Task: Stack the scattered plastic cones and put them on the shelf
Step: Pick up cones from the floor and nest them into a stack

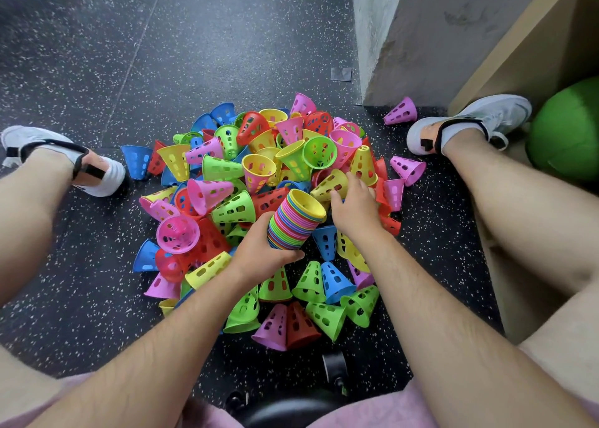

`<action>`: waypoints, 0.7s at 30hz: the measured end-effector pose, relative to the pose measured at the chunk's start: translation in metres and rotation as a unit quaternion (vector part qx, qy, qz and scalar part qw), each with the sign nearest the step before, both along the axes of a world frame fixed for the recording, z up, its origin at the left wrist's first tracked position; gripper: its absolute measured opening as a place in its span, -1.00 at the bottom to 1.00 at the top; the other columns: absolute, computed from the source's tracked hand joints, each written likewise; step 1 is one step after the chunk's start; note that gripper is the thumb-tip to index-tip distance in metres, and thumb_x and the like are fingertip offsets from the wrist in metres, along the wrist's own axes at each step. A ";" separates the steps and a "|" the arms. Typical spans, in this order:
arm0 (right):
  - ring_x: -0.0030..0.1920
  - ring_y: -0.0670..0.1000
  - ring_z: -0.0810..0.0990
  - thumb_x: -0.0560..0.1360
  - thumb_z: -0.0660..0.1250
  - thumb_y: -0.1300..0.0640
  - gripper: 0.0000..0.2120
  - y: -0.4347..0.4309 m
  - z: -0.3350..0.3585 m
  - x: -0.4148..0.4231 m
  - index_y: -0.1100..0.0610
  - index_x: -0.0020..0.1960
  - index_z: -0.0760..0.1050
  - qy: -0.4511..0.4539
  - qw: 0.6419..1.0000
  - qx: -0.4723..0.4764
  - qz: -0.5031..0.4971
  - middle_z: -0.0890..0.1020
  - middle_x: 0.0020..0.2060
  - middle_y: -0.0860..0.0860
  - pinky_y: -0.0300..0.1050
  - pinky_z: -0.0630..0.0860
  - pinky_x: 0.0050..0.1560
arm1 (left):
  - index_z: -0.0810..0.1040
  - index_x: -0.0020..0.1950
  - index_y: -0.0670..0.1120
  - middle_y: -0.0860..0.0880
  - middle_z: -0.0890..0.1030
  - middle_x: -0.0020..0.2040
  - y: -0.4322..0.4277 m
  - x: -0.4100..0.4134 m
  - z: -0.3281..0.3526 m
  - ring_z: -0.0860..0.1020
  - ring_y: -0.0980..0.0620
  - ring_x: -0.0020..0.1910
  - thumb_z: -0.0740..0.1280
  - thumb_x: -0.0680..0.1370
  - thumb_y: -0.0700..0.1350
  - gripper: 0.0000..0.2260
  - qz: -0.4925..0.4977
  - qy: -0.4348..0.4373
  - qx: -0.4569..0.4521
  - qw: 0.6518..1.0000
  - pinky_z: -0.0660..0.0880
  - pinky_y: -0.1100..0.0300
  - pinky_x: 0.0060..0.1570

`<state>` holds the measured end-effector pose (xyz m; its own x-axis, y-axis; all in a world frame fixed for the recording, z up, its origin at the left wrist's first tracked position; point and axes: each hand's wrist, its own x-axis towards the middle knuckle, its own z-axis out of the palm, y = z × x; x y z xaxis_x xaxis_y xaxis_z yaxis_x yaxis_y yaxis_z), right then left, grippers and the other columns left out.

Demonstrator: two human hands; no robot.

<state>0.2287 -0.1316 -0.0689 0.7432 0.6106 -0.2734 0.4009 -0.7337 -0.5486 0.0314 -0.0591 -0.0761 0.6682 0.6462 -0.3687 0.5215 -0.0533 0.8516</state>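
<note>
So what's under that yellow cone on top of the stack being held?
Many more cones nested beneath the yellow top cone, visible only as coloured rims of the stack. The left hand grips its lower end, covering the bottom cones.

Bright, even light, seemingly from overhead, throws only soft, short shadows under the cones [233, 181] onto the speckled floor [97, 54]. Colours are saturated, with no harsh glare. Wide-angle distortion bows the floor seams and stretches the edges. The centre is sharp; the bottom corners look slightly soft.
</note>
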 end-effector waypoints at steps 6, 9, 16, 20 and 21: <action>0.35 0.17 0.35 0.66 0.19 0.01 -0.64 0.001 -0.011 -0.003 0.13 0.39 0.45 0.017 0.999 -0.004 -0.031 0.44 0.32 0.11 0.11 0.35 0.35 | 0.44 0.32 0.06 0.07 0.61 0.06 0.001 -0.001 -0.004 0.63 0.16 -0.02 0.66 0.36 -0.11 -0.37 0.009 0.009 0.002 1.000 0.53 0.29 -0.10; 0.27 0.08 0.38 0.69 0.13 0.04 -0.68 -0.003 -0.002 -0.004 0.13 0.35 0.48 0.041 0.996 0.063 -0.049 0.41 0.29 0.09 -0.10 0.30 0.27 | 0.44 0.31 0.05 0.06 0.61 0.05 0.002 -0.001 -0.006 0.63 0.14 -0.03 0.65 0.36 -0.10 -0.38 0.011 0.014 0.006 1.000 0.51 0.30 -0.13; 0.32 -0.07 0.35 0.70 0.13 0.11 -0.72 -0.020 0.037 -0.003 0.20 0.25 0.52 0.027 0.983 0.167 0.078 0.42 0.37 0.06 -0.31 0.15 0.31 | 0.42 0.31 0.06 0.02 0.61 0.07 0.003 0.003 -0.001 0.63 0.12 -0.02 0.65 0.36 -0.11 -0.38 0.009 0.008 0.006 1.000 0.52 0.31 -0.14; 0.36 -0.10 0.33 0.69 0.15 0.08 -0.71 -0.026 0.049 -0.012 0.16 0.33 0.50 0.062 0.975 0.143 0.159 0.41 0.41 0.00 -0.24 0.20 0.37 | 0.44 0.31 0.03 0.03 0.61 0.05 0.000 0.007 0.004 0.63 0.15 -0.06 0.65 0.36 -0.11 -0.39 0.014 0.000 0.008 1.000 0.50 0.39 -0.20; 0.36 -0.10 0.34 0.69 0.16 0.05 -0.71 -0.027 0.050 -0.016 0.12 0.33 0.50 0.071 0.973 0.140 0.168 0.42 0.40 -0.01 -0.23 0.22 0.36 | 0.44 0.31 0.02 0.03 0.61 0.05 -0.001 0.008 0.005 0.63 0.15 -0.06 0.66 0.36 -0.12 -0.39 0.015 -0.005 0.009 1.000 0.51 0.38 -0.20</action>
